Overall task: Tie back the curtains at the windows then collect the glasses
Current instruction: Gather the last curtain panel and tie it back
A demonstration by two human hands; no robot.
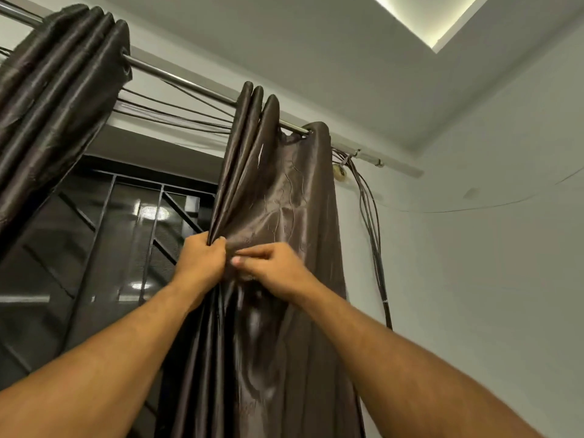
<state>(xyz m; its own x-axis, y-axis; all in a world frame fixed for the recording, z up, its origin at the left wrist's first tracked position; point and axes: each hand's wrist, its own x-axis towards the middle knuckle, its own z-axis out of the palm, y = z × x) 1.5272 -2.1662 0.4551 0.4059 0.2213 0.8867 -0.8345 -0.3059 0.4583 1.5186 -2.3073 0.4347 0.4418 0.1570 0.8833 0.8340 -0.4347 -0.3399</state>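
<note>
Hands meet at the middle of the right curtain [284, 197], a dark brown, shiny panel that hangs from a metal rod [177, 75] running along the top of the window. The left hand [202, 260] is closed in a fist around the gathered folds on the curtain's window-side edge, its fingers wrapped out of sight behind the cloth. The right hand [275, 270] lies just beside it, touching or nearly touching the left, with its fingers curled and pinching the fabric at the front; it is slightly blurred, so exactly what lies between its fingertips cannot be told. Below the two hands the cloth is drawn together into narrow vertical pleats, while above them it spreads wider up to the rod.

A second curtain [60, 99] of the same fabric hangs bunched at the upper left, well apart from the first. Between the two, thin dark cables [177, 113] run below and alongside the rod. Behind them is the window [104, 235], dark, with a black metal grille of straight and diagonal bars over the glass and a few bright reflections on it. To the right of the held curtain a bundle of cables [374, 235] drops down the white wall [489, 248] from the rod's end bracket. A lit recess in the ceiling [433, 20] glows at the top right.
</note>
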